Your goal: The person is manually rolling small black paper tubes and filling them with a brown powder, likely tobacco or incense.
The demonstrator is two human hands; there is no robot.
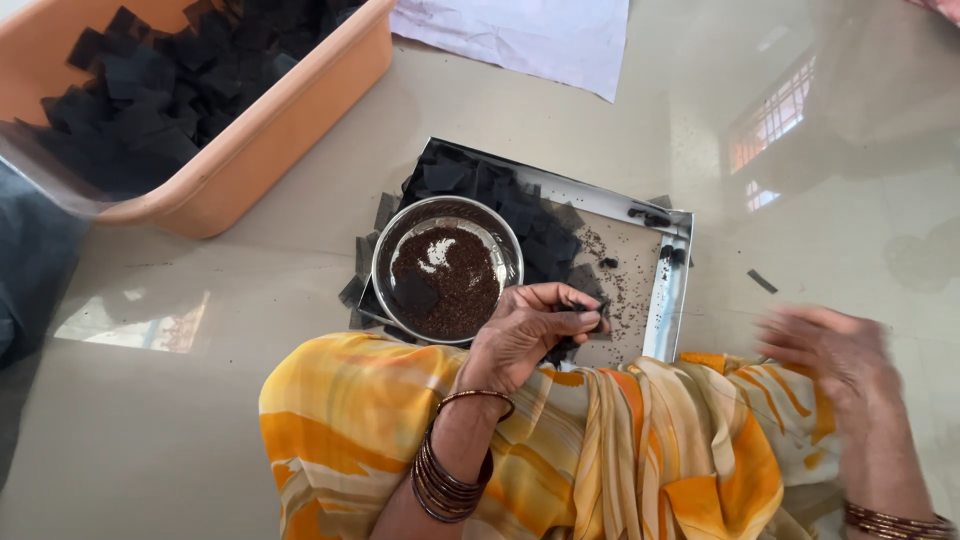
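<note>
The big orange plastic tub (250, 150) at the upper left of the frame, cut off by the edge, holds a heap of black square pieces (160, 90). At the centre, the flat steel tray (672, 290) carries more black squares and scattered seeds. On its left part sits the round steel bowl (446, 268) of dark brown seeds. My left hand (528, 330), just below the bowl, pinches a black square piece (580, 312). My right hand (835, 350), at the lower right, is blurred; I cannot tell its grip.
</note>
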